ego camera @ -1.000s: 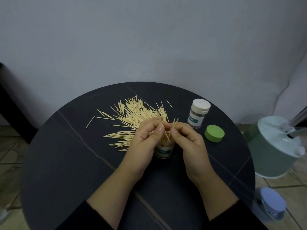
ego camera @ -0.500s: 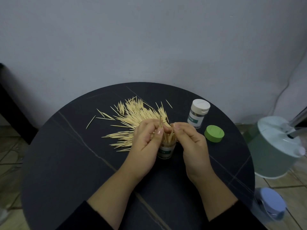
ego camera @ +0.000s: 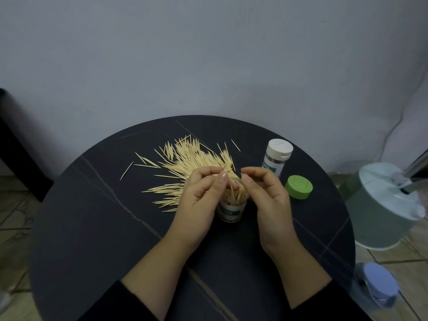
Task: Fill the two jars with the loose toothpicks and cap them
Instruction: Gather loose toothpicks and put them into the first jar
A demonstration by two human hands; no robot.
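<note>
— Since you're standing closer to the desk (ego camera: 115, 228), which step is this?
— Filling. The open jar (ego camera: 231, 210) stands upright between the two hands, with a sheaf of toothpicks (ego camera: 237, 193) leaning inside it. The left hand (ego camera: 201, 200) is close against its side, fingers curled, thumb over the rim. The right hand (ego camera: 269, 200) has thumb and forefinger drawn together just above the mouth.
— Holding anything?
— I can't tell, for either one. The sticks are too thin to make out among the fingers.
— And beyond them?
— The green cap (ego camera: 298, 186) lies on the desk just right of the jar. Behind the hands the loose toothpicks (ego camera: 192, 162) fan out in a big heap, with a few strays off to the left. Farthest back, the second jar (ego camera: 276, 158) stands with a white cap (ego camera: 279, 147) on.
— So what's next?
— I'd say a reach to the heap, gathering sticks parallel so they drop in lengthwise and don't jam across the mouth. Capping looks a long way off.
</note>
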